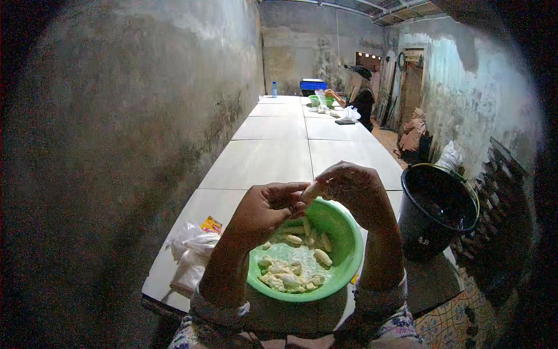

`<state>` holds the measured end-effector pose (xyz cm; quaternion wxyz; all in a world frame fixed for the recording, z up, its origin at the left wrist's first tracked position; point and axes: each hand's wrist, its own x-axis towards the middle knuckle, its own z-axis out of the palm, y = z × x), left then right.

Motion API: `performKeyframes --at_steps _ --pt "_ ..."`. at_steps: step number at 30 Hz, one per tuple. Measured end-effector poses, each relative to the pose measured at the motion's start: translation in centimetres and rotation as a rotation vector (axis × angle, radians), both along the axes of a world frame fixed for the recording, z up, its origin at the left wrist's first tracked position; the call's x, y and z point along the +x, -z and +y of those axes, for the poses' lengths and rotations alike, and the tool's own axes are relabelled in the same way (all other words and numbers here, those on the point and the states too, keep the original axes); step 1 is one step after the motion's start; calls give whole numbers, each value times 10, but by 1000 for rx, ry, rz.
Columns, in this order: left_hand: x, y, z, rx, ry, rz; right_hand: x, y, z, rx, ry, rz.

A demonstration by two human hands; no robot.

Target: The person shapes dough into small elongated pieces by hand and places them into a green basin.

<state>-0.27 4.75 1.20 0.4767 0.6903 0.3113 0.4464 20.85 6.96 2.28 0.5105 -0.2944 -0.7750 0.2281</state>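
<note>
Above a green plastic bowl (352,256), my left hand (264,212) and my right hand (354,186) meet at a pale, finger-shaped piece of dough (313,192). My left fingers close on its lower end, while the right fingers pinch its upper end. Part of the piece is hidden behind the fingers. Several similar rolled pieces (322,257) lie in the bowl, towards its far side and right. Crumbly pale dough (288,278) is heaped at the near side, with white powder over the bowl's bottom.
Plastic bags (195,256) and a yellow-red packet (211,224) lie left of the bowl. A black bucket (433,209) stands at the right edge of the long white-topped table (273,154). Further off, a person (365,102) works at another green bowl (321,101); another person (414,134) sits low at right.
</note>
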Motion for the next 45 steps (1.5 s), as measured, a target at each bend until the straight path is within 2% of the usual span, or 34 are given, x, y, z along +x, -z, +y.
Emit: performKeyframes --at_steps 3,7,9,12,16,18,20,22,23,26,31,35,37,38,40,41,43,45 --pt "3 12 11 84 3 -64 -3 1 0 18 -36 -5" --pt "5 5 7 37 -48 -62 -5 -1 0 69 21 -78" --pt "5 3 6 -89 51 -217 -7 -2 -4 -143 -52 55" --pt "7 7 14 -17 -59 -196 -14 -2 -7 -138 -45 179" --pt "4 5 11 66 -110 -111 -5 1 -1 -157 -108 146" --pt "4 0 8 63 -144 -83 -5 -1 0 -62 11 -88" --pt "6 -3 4 38 -215 -78 -7 1 2 -95 55 -123" --pt "5 -1 6 43 -200 -143 -10 6 2 -243 -139 211" --pt "4 0 7 50 -185 -210 -8 2 0 -171 -126 166" --pt "3 3 10 93 -174 -266 -5 8 10 -187 -127 167" --pt "3 0 9 52 -188 -194 -9 0 0 -65 -4 -13" --pt "6 -1 8 8 -176 -195 -5 6 6 -110 6 -26" --pt "6 3 12 39 -186 -166 -9 10 7 -182 -97 148" --pt "6 4 14 68 -197 -136 -9 9 7 -182 -97 148" --pt "6 3 11 52 -212 -128 -9 7 7 -6 -3 -56" --pt "6 3 11 37 -227 -121 -12 6 4 -6 -3 -55" --pt "8 4 11 40 -220 -137 -20 0 -6 -184 0 163" --pt "10 4 11 44 -214 -154 -16 4 0 -146 0 87"
